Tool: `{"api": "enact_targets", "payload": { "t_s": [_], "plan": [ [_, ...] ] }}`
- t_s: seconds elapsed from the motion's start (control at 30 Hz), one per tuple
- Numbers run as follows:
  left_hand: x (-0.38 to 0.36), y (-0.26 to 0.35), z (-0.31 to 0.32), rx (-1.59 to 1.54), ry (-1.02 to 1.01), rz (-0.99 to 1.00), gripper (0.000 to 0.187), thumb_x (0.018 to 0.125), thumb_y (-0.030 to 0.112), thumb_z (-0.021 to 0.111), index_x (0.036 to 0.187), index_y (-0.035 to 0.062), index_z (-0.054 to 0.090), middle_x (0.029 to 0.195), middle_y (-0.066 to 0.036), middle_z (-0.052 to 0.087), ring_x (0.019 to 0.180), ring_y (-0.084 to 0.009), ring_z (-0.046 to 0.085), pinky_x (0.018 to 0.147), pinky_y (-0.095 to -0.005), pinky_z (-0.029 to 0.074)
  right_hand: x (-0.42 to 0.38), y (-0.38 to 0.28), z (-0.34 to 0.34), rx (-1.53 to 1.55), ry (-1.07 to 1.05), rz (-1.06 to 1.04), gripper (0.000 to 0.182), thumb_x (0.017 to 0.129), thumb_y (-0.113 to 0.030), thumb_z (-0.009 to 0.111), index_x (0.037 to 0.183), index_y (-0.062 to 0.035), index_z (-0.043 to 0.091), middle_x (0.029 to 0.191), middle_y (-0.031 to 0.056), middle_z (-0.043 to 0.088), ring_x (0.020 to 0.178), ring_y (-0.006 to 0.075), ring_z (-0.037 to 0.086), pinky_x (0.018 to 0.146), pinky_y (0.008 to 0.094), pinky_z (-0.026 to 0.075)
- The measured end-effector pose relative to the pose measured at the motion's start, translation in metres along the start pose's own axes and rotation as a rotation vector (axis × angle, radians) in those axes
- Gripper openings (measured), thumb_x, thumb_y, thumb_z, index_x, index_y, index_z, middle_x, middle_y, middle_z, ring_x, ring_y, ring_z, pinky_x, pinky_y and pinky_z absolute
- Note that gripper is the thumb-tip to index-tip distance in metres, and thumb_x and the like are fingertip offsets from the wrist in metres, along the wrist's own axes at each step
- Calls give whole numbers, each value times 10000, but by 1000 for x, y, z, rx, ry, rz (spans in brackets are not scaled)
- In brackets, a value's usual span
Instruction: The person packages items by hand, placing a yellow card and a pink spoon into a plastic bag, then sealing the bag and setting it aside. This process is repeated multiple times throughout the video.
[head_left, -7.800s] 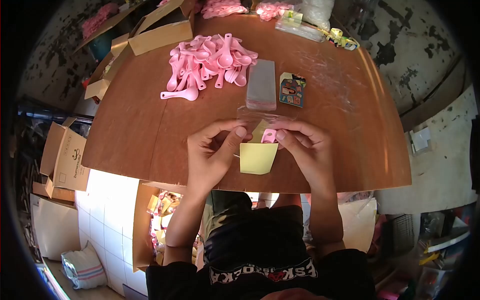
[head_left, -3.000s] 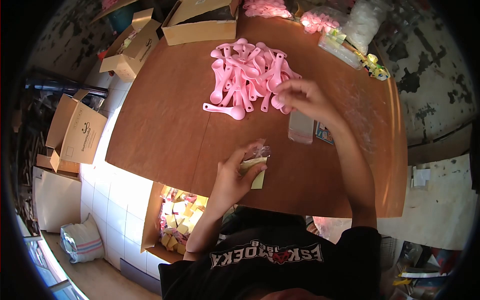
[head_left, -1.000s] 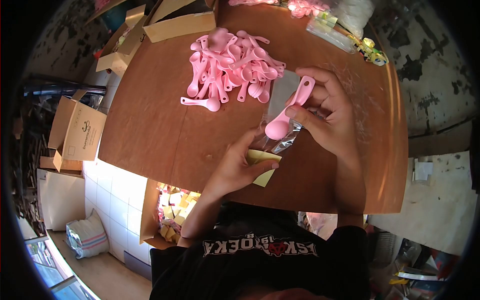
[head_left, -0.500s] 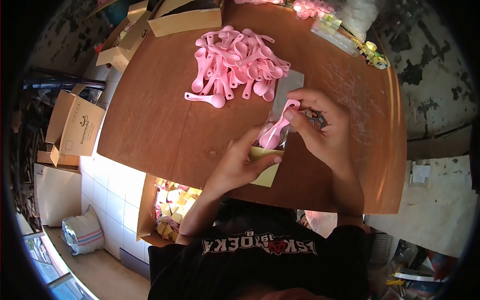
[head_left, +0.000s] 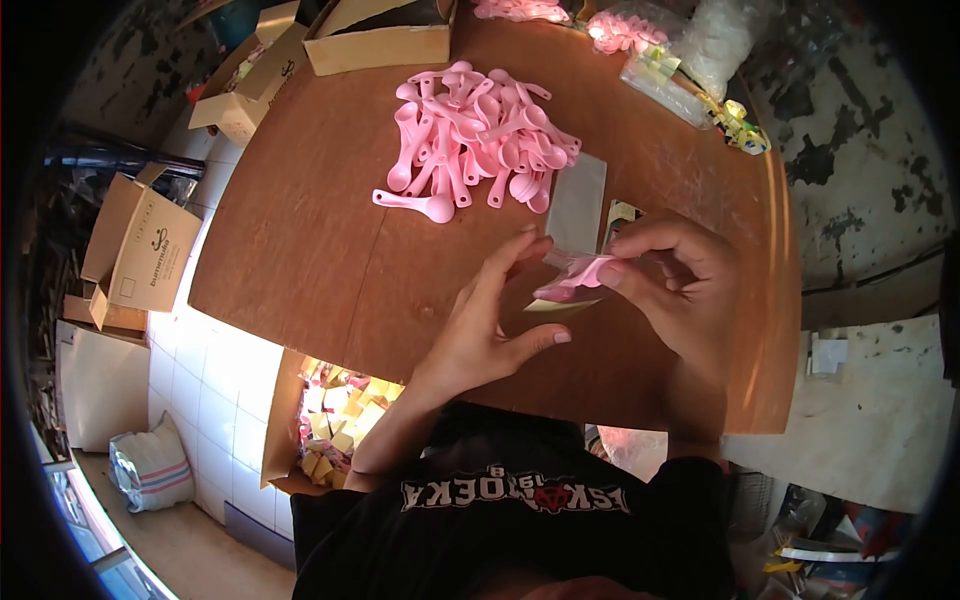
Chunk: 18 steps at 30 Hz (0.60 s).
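Note:
A pink measuring spoon in a clear plastic bag is pinched between the thumb and fingers of my right hand. The spoon is tipped nearly flat, with a pale yellow card showing edge-on below it. My left hand is open just left of the packet, thumb and fingers spread around its near end. Behind the packet lies a stack of clear plastic sleeves. A dark printed card shows partly behind my right hand.
Farther back on the brown table is a heap of pink spoons. Bagged pink pieces and plastic packs line the far edge. An open carton sits at the back left. Below the table's left side, a box holds many yellow-carded packets.
The spoon packet has tilted from upright to nearly flat, its yellow card turning edge-on. My left hand has let go of it and opened. My right hand keeps its pinch.

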<state>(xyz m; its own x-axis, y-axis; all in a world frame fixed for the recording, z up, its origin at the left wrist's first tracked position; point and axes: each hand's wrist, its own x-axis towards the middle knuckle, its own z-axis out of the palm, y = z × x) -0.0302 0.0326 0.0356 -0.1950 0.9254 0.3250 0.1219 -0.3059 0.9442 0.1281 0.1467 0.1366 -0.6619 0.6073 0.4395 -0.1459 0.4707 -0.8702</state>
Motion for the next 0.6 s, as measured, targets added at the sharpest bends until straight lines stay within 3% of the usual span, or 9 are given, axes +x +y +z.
{"api": "enact_targets", "payload": {
  "t_s": [0.03,0.07,0.17,0.23,0.3,0.33,0.4,0.5,0.6],
  "plan": [
    [0,-4,0,134,68,165,960,742,113,849,1485,30,248,1409,-185,470,1339,-294,453,1098,-429,380,1,-3,-1,-2,0,-1,150,790,11,773,913,16,686,832,60,690,777,104,664,707,224,516],
    [-2,-12,3,67,169,190,914,720,187,871,1447,20,342,1421,-202,435,1318,-299,452,1090,-428,375,1,-6,-2,-59,23,-40,157,777,8,788,896,18,685,818,54,685,758,100,658,692,222,512],
    [4,-9,2,44,276,284,893,730,174,862,1443,21,346,1392,-189,452,1290,-297,473,1071,-415,391,6,2,2,-175,-27,-50,156,767,-5,805,861,16,683,805,47,680,744,92,648,676,218,503],
    [10,1,2,20,294,283,774,744,149,845,1386,14,433,1333,-179,505,1256,-291,508,1064,-404,401,8,6,5,-229,-99,-28,148,769,-15,807,841,13,681,806,45,680,748,86,643,674,215,499],
    [13,10,-2,68,163,249,550,790,100,801,1269,-5,551,1202,-159,620,1137,-254,608,1001,-374,466,8,6,7,-22,-75,62,128,795,-29,792,832,-1,673,804,31,678,741,73,633,675,221,503],
    [13,13,-1,71,166,252,550,790,100,801,1269,-5,551,1202,-159,620,1137,-254,608,1001,-374,466,7,6,7,-21,-77,58,128,795,-29,792,832,-1,673,804,31,678,741,73,633,675,221,503],
    [8,18,7,-228,158,45,318,854,46,730,1149,-22,633,1029,-120,706,981,-199,680,907,-321,524,5,7,7,123,-187,253,118,834,-49,763,880,-11,661,833,17,663,786,62,625,705,216,499],
    [7,17,9,-257,155,33,215,903,31,674,1109,-30,654,970,-100,729,923,-145,688,849,-284,542,3,15,4,418,-180,354,140,859,-65,743,938,-8,643,906,16,641,837,50,612,751,216,496],
    [7,25,13,-288,198,-35,191,922,39,651,1099,-34,664,905,-100,731,831,-111,691,763,-264,560,0,20,6,393,-146,356,172,842,-56,749,963,-11,635,944,38,619,877,88,612,769,243,495]
  ]
}}
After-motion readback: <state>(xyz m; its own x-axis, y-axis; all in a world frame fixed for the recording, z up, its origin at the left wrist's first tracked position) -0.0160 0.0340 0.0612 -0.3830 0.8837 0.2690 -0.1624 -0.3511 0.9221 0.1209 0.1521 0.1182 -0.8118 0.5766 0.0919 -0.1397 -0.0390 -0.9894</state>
